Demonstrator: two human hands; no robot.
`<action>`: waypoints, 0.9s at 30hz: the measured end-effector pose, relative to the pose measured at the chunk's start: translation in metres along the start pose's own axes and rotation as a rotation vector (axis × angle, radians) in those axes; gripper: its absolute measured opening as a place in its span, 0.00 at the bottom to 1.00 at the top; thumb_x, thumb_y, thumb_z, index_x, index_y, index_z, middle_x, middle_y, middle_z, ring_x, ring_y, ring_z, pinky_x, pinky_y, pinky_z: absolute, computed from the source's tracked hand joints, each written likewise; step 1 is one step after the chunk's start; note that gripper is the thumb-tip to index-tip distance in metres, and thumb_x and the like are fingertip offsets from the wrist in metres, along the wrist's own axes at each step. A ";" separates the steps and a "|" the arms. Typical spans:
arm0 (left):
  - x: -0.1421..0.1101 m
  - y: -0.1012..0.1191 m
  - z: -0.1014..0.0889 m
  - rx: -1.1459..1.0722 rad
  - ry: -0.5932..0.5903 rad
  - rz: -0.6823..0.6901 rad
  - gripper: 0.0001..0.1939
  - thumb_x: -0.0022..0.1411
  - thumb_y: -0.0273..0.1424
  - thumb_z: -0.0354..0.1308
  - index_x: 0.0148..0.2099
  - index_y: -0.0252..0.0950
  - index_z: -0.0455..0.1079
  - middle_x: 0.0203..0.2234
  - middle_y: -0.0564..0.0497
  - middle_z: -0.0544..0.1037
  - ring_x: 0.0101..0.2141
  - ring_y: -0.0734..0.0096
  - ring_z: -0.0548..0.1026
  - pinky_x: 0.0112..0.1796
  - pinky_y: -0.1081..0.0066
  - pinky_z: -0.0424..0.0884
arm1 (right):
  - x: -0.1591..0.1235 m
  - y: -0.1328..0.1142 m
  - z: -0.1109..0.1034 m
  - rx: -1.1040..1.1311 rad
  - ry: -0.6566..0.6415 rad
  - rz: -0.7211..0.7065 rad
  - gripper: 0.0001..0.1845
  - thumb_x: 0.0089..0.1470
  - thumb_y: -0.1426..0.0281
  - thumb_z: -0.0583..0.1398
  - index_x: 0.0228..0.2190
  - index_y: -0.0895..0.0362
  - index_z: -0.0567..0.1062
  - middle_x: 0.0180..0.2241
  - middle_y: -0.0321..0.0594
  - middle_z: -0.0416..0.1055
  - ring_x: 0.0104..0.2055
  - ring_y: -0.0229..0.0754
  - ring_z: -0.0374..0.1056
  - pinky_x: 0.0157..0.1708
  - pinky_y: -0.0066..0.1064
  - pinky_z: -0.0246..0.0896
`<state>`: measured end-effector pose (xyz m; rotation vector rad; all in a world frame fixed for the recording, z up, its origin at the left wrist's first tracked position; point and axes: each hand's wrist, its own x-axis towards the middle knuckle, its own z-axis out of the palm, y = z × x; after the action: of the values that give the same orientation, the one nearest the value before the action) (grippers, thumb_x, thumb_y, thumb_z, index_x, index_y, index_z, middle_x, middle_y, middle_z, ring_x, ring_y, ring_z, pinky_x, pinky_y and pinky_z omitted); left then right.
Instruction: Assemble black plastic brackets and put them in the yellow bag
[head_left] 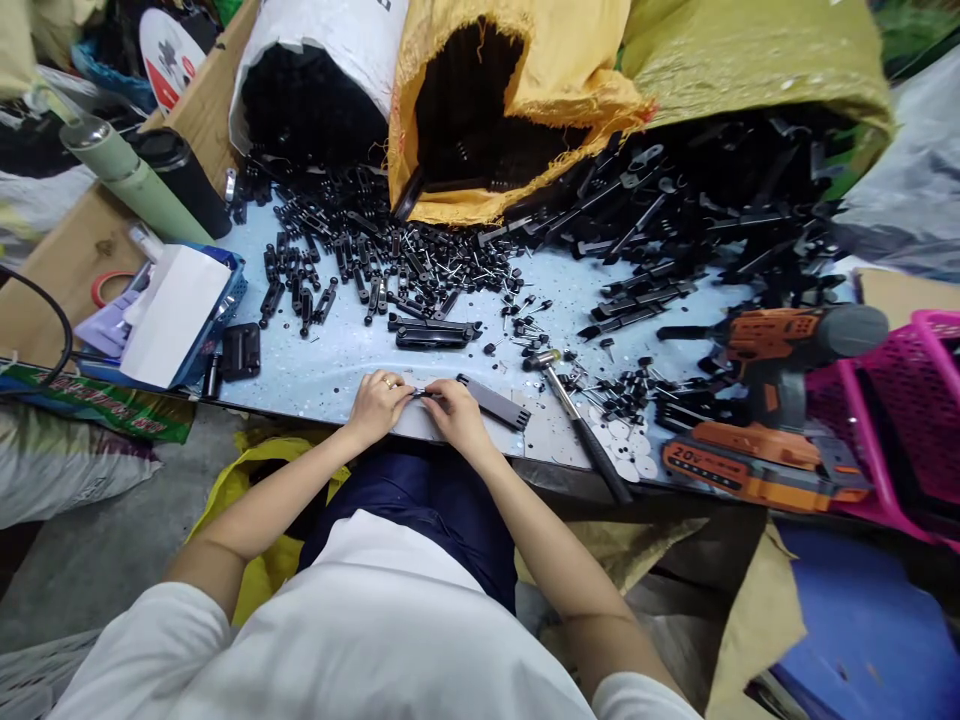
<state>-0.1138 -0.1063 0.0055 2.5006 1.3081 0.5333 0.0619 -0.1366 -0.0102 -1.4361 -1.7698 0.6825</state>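
Two bare hands are held close together at the near edge of the blue table (300, 385), left of its middle. One small dark part (421, 393), partly hidden by the fingers, is pinched between the fingertips of the left hand (377, 405) and clasped at its other end by those of the right hand (459, 415). Just beside the right hand, a long dark bar (495, 402) is laid slantwise along the near edge. Farther right, the way along that edge is crossed by a hammer (581, 425), its grip hung over the edge; white discs (628, 448) are scattered beside it. The near right corner is taken up by an orange-and-black drill (776, 400), with a pink basket (892, 430) beyond. Near the left edge, a black block (241, 350) is set beside a blue basket (225, 305). Ahead of the hands, dark strips (436, 334) are stacked, backed by heaped small black pieces (352, 245). The far edge is blocked by white (322, 35), orange (570, 50) and olive sacks (757, 60).
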 end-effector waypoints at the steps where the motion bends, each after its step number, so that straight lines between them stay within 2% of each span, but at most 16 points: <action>1: 0.002 0.002 -0.001 0.008 -0.016 -0.009 0.10 0.63 0.30 0.51 0.42 0.37 0.73 0.37 0.46 0.74 0.41 0.61 0.67 0.40 0.62 0.62 | 0.000 0.001 0.000 0.008 0.003 0.012 0.08 0.55 0.67 0.56 0.36 0.56 0.72 0.36 0.44 0.71 0.39 0.45 0.66 0.42 0.39 0.62; 4: 0.009 0.008 -0.003 -0.004 -0.073 -0.059 0.07 0.61 0.27 0.53 0.41 0.35 0.70 0.37 0.45 0.72 0.41 0.59 0.66 0.40 0.62 0.63 | -0.002 0.002 0.000 0.013 0.008 0.027 0.07 0.54 0.68 0.56 0.35 0.56 0.73 0.35 0.43 0.71 0.39 0.44 0.65 0.42 0.39 0.62; 7: 0.013 0.008 -0.001 -0.105 -0.113 -0.084 0.04 0.58 0.24 0.54 0.38 0.34 0.67 0.36 0.45 0.70 0.41 0.60 0.66 0.41 0.63 0.65 | -0.002 -0.001 0.002 0.023 0.002 0.032 0.08 0.55 0.68 0.56 0.35 0.55 0.74 0.36 0.43 0.70 0.42 0.45 0.65 0.45 0.39 0.61; 10: 0.015 0.004 0.004 -0.190 -0.093 -0.087 0.05 0.57 0.22 0.52 0.38 0.33 0.65 0.35 0.46 0.70 0.40 0.62 0.66 0.42 0.64 0.66 | 0.000 -0.004 0.007 0.052 0.010 0.053 0.09 0.55 0.67 0.56 0.35 0.55 0.74 0.37 0.44 0.68 0.43 0.44 0.64 0.44 0.38 0.61; 14: 0.014 -0.001 0.005 -0.210 -0.063 -0.069 0.08 0.56 0.20 0.50 0.39 0.33 0.65 0.35 0.45 0.71 0.40 0.62 0.67 0.42 0.64 0.67 | 0.004 -0.009 0.017 0.047 0.067 0.109 0.08 0.53 0.65 0.58 0.32 0.55 0.73 0.35 0.42 0.67 0.39 0.43 0.64 0.41 0.37 0.61; 17: -0.002 0.000 0.003 -0.153 0.018 -0.086 0.11 0.59 0.24 0.51 0.45 0.31 0.66 0.42 0.42 0.72 0.46 0.59 0.67 0.47 0.61 0.65 | 0.007 -0.013 0.023 0.036 0.096 0.127 0.07 0.53 0.65 0.59 0.30 0.56 0.71 0.32 0.41 0.67 0.37 0.42 0.63 0.40 0.35 0.60; 19: -0.020 0.003 0.001 -0.055 0.077 -0.098 0.17 0.61 0.30 0.51 0.52 0.31 0.64 0.49 0.39 0.70 0.53 0.55 0.64 0.53 0.55 0.58 | 0.008 -0.016 0.023 0.029 0.085 0.142 0.07 0.53 0.65 0.59 0.28 0.56 0.70 0.31 0.39 0.67 0.36 0.42 0.62 0.39 0.34 0.59; 21: -0.038 0.008 0.001 0.044 0.081 -0.096 0.21 0.64 0.33 0.49 0.58 0.32 0.60 0.54 0.38 0.67 0.57 0.53 0.60 0.56 0.48 0.49 | 0.009 -0.017 0.023 0.026 0.058 0.162 0.07 0.53 0.65 0.59 0.27 0.56 0.69 0.30 0.39 0.67 0.35 0.41 0.61 0.39 0.34 0.58; 23: -0.051 0.011 0.003 0.105 0.057 -0.092 0.23 0.66 0.33 0.46 0.61 0.33 0.56 0.57 0.37 0.64 0.59 0.54 0.58 0.58 0.47 0.44 | 0.010 -0.019 0.022 0.027 0.020 0.189 0.08 0.53 0.65 0.58 0.26 0.56 0.69 0.30 0.39 0.67 0.34 0.41 0.60 0.38 0.33 0.57; 27: -0.056 0.012 0.011 0.142 0.050 -0.096 0.26 0.66 0.35 0.45 0.64 0.31 0.52 0.58 0.36 0.61 0.60 0.55 0.56 0.58 0.48 0.45 | 0.015 -0.020 0.023 -0.006 -0.029 0.266 0.10 0.55 0.64 0.56 0.25 0.56 0.68 0.29 0.40 0.68 0.34 0.42 0.60 0.38 0.34 0.55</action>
<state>-0.1303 -0.1602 -0.0105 2.5357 1.5262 0.5008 0.0306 -0.1256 -0.0042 -1.6915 -1.6182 0.8386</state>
